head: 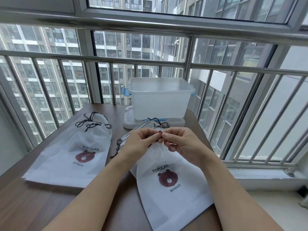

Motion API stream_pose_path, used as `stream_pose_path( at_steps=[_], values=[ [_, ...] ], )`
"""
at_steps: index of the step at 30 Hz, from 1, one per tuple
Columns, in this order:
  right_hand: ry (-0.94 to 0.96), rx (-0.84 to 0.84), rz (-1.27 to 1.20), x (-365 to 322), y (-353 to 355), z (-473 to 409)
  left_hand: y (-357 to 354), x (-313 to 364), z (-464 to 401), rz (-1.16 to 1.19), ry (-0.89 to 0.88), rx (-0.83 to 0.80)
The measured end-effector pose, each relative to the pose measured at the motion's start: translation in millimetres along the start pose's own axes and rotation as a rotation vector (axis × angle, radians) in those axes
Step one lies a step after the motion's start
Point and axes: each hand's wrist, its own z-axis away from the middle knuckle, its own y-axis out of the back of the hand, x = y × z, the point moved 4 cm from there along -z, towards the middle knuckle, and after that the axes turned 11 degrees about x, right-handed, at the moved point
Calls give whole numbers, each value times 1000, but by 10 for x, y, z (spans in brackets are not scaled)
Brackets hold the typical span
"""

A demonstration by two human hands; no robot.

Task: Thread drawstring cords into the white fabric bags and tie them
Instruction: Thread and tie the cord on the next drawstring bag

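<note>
Head view, left to right. Far left on the brown table [41, 202]: a stack of finished bags [70, 155], white with a bear print, mouths gathered and dark cords knotted at the top [90, 124]. Judged done.

Centre: left hand [138, 142] raised over the mouth of the working bag [168, 184], thumb and forefinger pinching the dark cord [160, 132]. A loose crinkled cord tail [118, 146] hangs off the bag's left edge, just beside the left wrist. More bags lie under the working one; count unclear.

Right hand [180, 144] meets the left, its fingertips [165, 135] pinching the same cord; the two grips are almost touching. Both hands are closed on the cord, not on the fabric.

Behind the hands: a translucent storage bin [160, 97] standing on its lid [131, 122], with further cord ends [160, 125] between lid and hands.

Step in hand, as judged: tying the cord ends at the bag's right side, threading apparently complete. Whether a knot is already formed is hidden by the fingers. Next move calls for drawing the ends apart to snug the knot without slipping the cord back out of the channel.
</note>
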Motion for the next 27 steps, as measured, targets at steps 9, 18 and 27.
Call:
stream_pose_path(
  at_steps=[9, 18, 27],
  values=[
    [128, 197, 95, 12, -8, -16, 12, -10, -8, -34, -19, -10],
    [182, 220, 204, 12, 40, -20, 26, -16, -24, -58, -55, 29],
    [143, 189, 148, -3, -36, 21, 41, 11, -31, -139, -182, 92]
  ],
)
